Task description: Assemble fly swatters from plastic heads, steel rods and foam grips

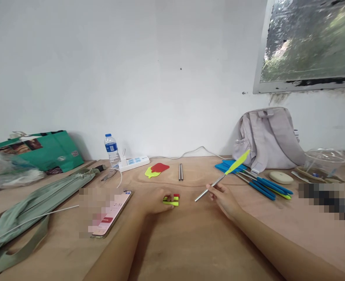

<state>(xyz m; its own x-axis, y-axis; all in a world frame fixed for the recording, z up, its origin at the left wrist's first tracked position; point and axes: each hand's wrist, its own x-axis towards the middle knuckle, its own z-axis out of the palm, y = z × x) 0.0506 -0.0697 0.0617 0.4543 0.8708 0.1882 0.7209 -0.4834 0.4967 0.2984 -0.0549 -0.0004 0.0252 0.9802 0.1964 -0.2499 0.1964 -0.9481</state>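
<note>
One steel rod (201,195) with a lime-green blade (238,162) is gripped between the thumb and fingers of the right hand (225,199). The blade points up and toward the far right, the bare end toward the near left. The left hand (157,201) is low over the counter (184,246), fingers bent over small lime-green pieces (175,203) and a red piece (176,195); whether it grasps them cannot be determined. Two metal tubes (179,171) lie side by side beyond the hands; red and lime-green leaf-shaped pieces (160,167) overlap to their left. Blue-handled tools (274,185) lie to the right.

Step in hand, by judgement: hold the rod steady while the left hand handles the small pieces. The next move calls for a firm right-hand grip and a pinch on one piece, leaving adjacent pieces undisturbed
</note>
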